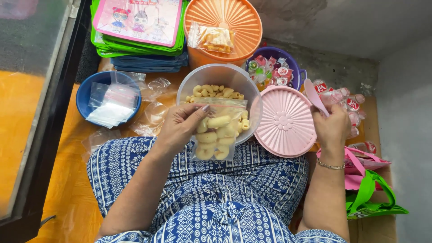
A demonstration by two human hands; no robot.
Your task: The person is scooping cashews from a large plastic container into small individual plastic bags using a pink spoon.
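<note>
Over the lap of a seated person in blue-and-white patterned cloth, the left hand [180,126] holds a small clear plastic bag [218,135] of pale curled crackers, fingers clamped on its upper left edge. The bag hangs in front of a clear plastic tub [220,74] with more of the same crackers inside. It looks light and floppy, its contents brittle, so it is probably best pinched by the top strip rather than squeezed around the middle.

The right hand [332,128] has its fingers closed around the handle of a pink scoop [314,95], held above a round pink ribbed lid [284,121] just right of the tub.

Behind the tub stands an orange tub with a ribbed lid [225,18]; a filled snack bag [211,38] lies on top. To its right, a purple bowl [294,63] holds small sealed jelly cups, with more red-topped cups [351,101] beside it. At left, a blue bowl [85,96] holds empty clear bags. Behind it is a stack of flat green and pink pouches [137,20] printed with cartoon dolls. A pink-and-green bag [366,189] lies at far right.
</note>
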